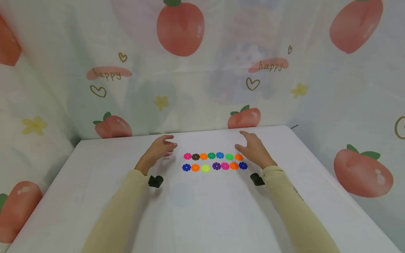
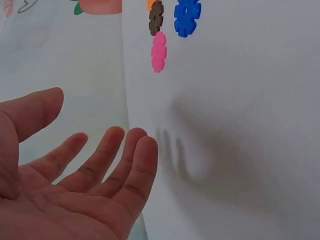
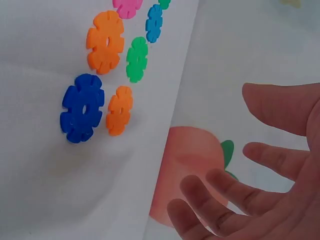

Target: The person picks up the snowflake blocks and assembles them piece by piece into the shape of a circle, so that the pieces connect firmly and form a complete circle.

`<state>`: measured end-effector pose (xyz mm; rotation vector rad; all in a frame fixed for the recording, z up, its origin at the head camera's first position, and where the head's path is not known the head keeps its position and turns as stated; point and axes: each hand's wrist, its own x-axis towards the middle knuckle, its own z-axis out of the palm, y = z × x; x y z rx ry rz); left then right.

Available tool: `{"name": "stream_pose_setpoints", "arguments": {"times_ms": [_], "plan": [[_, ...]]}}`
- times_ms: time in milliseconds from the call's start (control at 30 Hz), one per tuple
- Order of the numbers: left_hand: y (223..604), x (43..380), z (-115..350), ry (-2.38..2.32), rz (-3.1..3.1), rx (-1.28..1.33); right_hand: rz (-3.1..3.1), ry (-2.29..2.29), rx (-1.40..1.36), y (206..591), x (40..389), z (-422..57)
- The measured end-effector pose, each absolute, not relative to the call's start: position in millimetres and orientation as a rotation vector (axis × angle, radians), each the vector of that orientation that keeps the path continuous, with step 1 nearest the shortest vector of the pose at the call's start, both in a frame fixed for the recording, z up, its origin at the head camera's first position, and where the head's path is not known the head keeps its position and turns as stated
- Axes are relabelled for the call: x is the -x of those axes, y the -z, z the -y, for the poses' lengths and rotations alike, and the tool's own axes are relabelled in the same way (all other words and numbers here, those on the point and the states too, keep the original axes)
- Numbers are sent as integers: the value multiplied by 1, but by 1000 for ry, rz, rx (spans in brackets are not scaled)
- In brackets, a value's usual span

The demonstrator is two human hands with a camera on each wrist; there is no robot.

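Two rows of flat, notched plastic discs, shaped like flowers, lie on the white table. In the head view the back row runs from a pink disc (image 1: 188, 156) to an orange disc (image 1: 238, 157). The front row has a dark blue disc (image 1: 186, 167) at its left end and another dark blue disc (image 3: 83, 109) at its right end. My left hand (image 1: 162, 147) hovers left of the rows, fingers relaxed and apart, holding nothing. Over the right end my right hand (image 1: 254, 149) is raised, its thumb and fingers spread, also with nothing in it.
The white table (image 1: 202, 218) ends at the back against a printed curtain (image 1: 196, 88) with fruit, hearts and the word happy. Similar cloth hangs at both sides. Black wrist cameras (image 1: 156, 181) sit at both cuffs, low over the table.
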<state>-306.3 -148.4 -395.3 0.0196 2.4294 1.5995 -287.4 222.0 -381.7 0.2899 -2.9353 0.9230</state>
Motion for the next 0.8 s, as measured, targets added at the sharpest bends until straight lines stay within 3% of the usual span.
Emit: {"name": "stream_pose_setpoints", "arguments": {"times_ms": [800], "plan": [[411,286,121,-1178,-2573,-81,3118,-1048,-127,407,275,-237]]}}
